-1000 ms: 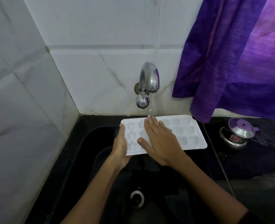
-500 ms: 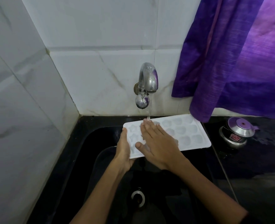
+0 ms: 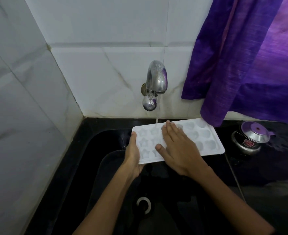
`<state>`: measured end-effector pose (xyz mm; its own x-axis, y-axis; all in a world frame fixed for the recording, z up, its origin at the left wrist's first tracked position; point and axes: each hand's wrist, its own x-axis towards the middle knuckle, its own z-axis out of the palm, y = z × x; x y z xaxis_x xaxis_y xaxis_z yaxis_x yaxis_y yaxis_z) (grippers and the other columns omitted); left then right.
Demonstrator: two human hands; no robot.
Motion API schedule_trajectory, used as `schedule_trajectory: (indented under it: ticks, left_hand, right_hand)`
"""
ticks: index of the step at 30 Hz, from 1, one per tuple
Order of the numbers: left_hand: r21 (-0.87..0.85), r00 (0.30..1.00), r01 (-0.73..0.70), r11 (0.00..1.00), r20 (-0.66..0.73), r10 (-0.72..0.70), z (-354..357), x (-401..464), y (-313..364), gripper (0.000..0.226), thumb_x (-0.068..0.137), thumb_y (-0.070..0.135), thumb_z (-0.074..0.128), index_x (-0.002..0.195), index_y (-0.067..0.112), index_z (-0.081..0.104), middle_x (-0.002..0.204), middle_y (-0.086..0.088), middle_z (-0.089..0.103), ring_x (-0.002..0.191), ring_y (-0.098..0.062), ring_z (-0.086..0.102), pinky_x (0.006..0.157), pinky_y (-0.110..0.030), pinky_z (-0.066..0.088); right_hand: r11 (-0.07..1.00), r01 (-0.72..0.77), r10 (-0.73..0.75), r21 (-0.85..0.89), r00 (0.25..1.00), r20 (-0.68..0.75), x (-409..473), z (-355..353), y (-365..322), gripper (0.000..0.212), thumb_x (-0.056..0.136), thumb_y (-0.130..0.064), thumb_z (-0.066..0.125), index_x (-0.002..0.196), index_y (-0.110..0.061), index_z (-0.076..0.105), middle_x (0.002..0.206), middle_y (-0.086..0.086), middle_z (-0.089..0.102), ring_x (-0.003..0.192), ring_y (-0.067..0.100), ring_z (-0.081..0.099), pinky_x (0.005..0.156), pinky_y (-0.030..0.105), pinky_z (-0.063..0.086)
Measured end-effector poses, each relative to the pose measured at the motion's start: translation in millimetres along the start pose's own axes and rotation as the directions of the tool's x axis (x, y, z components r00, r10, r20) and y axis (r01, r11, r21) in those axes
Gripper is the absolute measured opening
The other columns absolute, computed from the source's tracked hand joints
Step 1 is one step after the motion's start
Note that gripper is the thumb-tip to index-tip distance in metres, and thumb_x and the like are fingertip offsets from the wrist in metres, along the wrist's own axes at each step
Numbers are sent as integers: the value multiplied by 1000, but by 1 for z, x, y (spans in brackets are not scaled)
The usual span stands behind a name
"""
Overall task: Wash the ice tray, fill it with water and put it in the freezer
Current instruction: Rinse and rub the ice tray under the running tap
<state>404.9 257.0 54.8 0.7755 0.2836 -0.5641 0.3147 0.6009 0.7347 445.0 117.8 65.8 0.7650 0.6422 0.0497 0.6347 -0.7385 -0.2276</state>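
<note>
The washing step is judged to be in hand. The ice tray (image 3: pixel 178 141), white with star- and heart-shaped moulds, is held roughly level over the black sink (image 3: pixel 95 167), at the centre of the frame, directly beneath the tap (image 3: pixel 156 78). A thin stream of water (image 3: pixel 158 109) is seen falling from the spout onto the back row of moulds, just left of the right hand's fingertips.

The left hand (image 3: pixel 133 155) is gripping the tray's left short edge, the thumb laid over the rim and the remaining fingers hidden beneath. The right hand (image 3: pixel 177 148) is laid flat on the tray's upper face, fingers (image 3: pixel 169 131) straight and together, thumb spread toward the left; nothing is grasped by it. The posture is consistent with rubbing the moulds under the flow.

At the right of the frame a steel kettle (image 3: pixel 251 138) stands on the dark tabletop (image 3: pixel 275 163), below a purple curtain (image 3: pixel 250 56); the tray's right end lies near both but is not seen to touch the kettle.

Filling and freezing are not yet done. For the next move, the right-hand moulds would need to be brought under the stream, the tray then kept level while filled. The freezer is not in view.
</note>
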Motion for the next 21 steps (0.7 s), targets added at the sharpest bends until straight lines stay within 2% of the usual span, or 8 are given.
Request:
schedule_trajectory:
  ticks: [2, 7, 12, 14, 15, 18, 21]
  left_hand:
    - [5, 1000, 1, 1000, 9, -1, 2, 1, 1, 55, 97, 53, 30, 100, 12, 66, 89, -11, 73, 82, -27, 69, 68, -35, 56]
    - [38, 1000, -24, 999, 16, 24, 4, 5, 0, 53, 98, 50, 30, 111, 12, 64, 101, -14, 71, 90, -25, 68, 72, -33, 55]
    - [26, 1000, -25, 999, 11, 25, 5, 4, 1, 56, 97, 53, 33, 111, 9, 65, 91, -7, 73, 86, -18, 68, 71, -27, 53]
    - [37, 1000, -11, 999, 0, 11, 2, 1, 2, 57, 96, 53, 34, 100, 7, 67, 83, -7, 74, 80, -18, 69, 65, -25, 55]
    - [44, 1000, -8, 999, -20, 8, -1, 1, 3, 57, 96, 54, 35, 97, 7, 67, 82, -9, 73, 79, -19, 69, 64, -25, 56]
    - [45, 999, -22, 999, -49, 24, -9, 1, 9, 57, 95, 54, 35, 102, 6, 65, 95, -14, 71, 86, -26, 67, 75, -32, 54]
    - [52, 998, -33, 998, -61, 36, -16, 1, 10, 54, 96, 54, 35, 99, 10, 65, 94, -12, 70, 86, -28, 67, 73, -36, 54]
  right_hand:
    - [999, 36, -36, 2, 999, 6, 8, 4, -10, 109, 67, -71, -28, 150, -7, 2, 159, 9, -3, 146, 14, -7, 114, 26, -10]
    - [994, 108, -108, 4, 994, -11, 20, 12, -28, 98, 75, -65, -19, 150, -7, 8, 159, 11, 2, 146, 17, -2, 114, 27, -8]
    - [972, 223, -224, 72, 975, 0, 14, 19, -40, 86, 84, -56, -11, 150, -7, 13, 158, 8, 11, 146, 14, 3, 116, 24, -8]
    - [960, 269, -272, 80, 961, 39, 5, 19, -39, 82, 87, -56, -6, 150, -8, 13, 158, 8, 11, 146, 13, 3, 116, 25, -6]
    - [950, 302, -308, 83, 950, 60, -1, 17, -39, 81, 88, -57, -3, 150, -8, 14, 158, 8, 11, 146, 13, 3, 116, 25, -6]
    - [925, 373, -380, 73, 919, 111, -22, 12, -32, 81, 88, -61, -3, 150, -11, 15, 158, 5, 10, 146, 12, 5, 115, 25, -5]
    - [939, 335, -342, 81, 934, 102, -35, 8, -15, 86, 87, -67, -5, 150, -12, 16, 157, 2, 10, 145, 10, 5, 117, 29, -1]
